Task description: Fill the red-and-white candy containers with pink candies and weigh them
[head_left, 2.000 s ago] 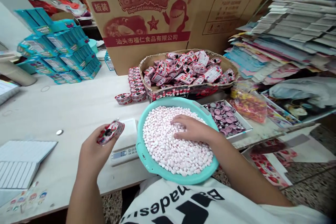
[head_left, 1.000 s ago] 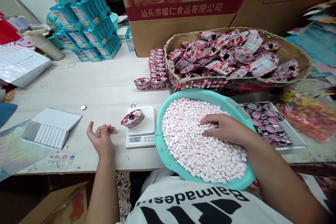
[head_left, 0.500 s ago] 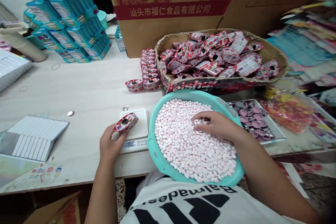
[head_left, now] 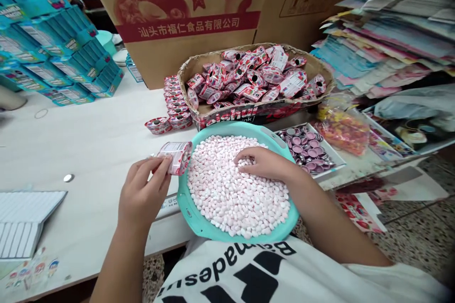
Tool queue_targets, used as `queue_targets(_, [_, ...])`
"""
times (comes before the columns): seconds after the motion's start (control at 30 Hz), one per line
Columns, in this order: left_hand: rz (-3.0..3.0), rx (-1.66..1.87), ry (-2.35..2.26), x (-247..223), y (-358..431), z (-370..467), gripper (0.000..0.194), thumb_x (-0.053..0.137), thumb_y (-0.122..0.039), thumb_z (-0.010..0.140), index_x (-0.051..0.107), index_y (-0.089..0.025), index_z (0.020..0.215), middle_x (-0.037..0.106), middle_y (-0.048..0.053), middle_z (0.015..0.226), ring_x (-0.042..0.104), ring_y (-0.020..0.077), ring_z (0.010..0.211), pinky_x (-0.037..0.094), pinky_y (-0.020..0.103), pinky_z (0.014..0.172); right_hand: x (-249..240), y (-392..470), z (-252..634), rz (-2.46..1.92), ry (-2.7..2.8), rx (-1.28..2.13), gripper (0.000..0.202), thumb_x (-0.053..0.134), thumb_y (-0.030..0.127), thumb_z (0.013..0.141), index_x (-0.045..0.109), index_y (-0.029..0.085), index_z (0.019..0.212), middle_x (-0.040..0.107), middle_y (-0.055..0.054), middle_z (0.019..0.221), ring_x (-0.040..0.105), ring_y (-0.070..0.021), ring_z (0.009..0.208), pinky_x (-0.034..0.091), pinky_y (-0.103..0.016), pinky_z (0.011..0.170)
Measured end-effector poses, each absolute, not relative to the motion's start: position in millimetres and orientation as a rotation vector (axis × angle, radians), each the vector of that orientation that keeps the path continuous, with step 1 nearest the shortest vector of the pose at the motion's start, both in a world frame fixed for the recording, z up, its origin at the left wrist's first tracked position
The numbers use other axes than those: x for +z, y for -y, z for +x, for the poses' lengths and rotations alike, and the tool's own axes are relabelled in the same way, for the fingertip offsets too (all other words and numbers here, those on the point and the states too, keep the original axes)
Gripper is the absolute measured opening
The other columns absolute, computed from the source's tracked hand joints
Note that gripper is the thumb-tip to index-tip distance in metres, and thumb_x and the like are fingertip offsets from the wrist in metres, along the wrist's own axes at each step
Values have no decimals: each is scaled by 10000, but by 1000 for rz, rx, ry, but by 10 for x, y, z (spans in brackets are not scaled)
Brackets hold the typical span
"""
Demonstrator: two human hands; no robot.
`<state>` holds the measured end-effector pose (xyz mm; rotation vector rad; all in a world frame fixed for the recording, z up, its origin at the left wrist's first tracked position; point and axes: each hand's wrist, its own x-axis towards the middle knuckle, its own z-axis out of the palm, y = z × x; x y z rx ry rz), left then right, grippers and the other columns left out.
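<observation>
My left hand (head_left: pixel 145 187) grips a small red and white printed packet (head_left: pixel 176 157), tilted sideways at the left rim of a turquoise basin (head_left: pixel 185 213). Pale pink candies (head_left: pixel 231 203) fill the basin. On top of them rests my right hand (head_left: pixel 261 163), its fingers curled with the tips among the candies; whether it pinches any is too small to tell. A white scale (head_left: pixel 168 204) lies mostly hidden beneath my left hand and the basin's edge.
Behind the basin, a cut-down carton (head_left: pixel 227 116) holds many similar packets, with more lined up to its left. Right of the basin is a tray of purple caps (head_left: pixel 309 147). Teal boxes (head_left: pixel 64 52) are stacked back left; a large cardboard box (head_left: pixel 192 52) stands behind.
The view has shifted to the right. My left hand has lifted the packet off the scale area toward the basin and tipped it on its side. My right hand remains in the candies.
</observation>
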<state>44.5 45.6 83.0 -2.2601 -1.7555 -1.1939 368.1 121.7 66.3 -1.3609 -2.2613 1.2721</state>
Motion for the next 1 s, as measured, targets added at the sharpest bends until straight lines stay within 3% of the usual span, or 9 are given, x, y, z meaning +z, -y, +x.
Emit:
queue_targets(0.23, [-2298,-1070,1616,855,-401,310,387,743,-181,754,762,-324,1113,739,63,1005,648,254,920,520,439,978,571,-1232,3734,-1338,2273,1262,232,687,250,780,734,232,1006,739,-51,1115,664,-267,1051,484,-395,977])
queue_targets(0.37, [-2136,-1168,1701,841,-306,265,462,772,-164,712,748,-309,1150,722,65,1045,643,256,941,495,458,1026,557,-1234,3749,-1303,2286,1264,252,687,261,783,731,226,1029,737,-57,1126,664,-273,1071,486,-396,982])
queue_targets(0.67, [-1873,-1572,2370,337,-91,-81,318,765,-388,754,738,-228,1028,720,60,1069,659,275,1024,514,411,955,579,-1240,3735,-1338,2285,1265,240,671,292,785,727,231,1010,734,-58,1139,657,-285,1102,482,-406,1003])
queue_targets(0.87, [-1750,-1768,2727,-46,-37,-390,414,820,-377,680,740,-180,1035,734,108,1100,649,329,1117,450,505,1068,566,-1245,3718,-1409,2254,1273,303,670,373,763,725,234,1026,729,-62,1174,652,-309,1131,472,-435,1050])
queue_targets(1.0, [-1752,-1970,2605,-138,-93,-348,648,861,-407,630,684,-180,1210,643,142,1326,516,327,1344,371,463,1163,504,-1273,3713,-1434,2265,1249,343,668,423,746,730,248,1034,735,-59,1167,655,-322,1125,477,-464,1058])
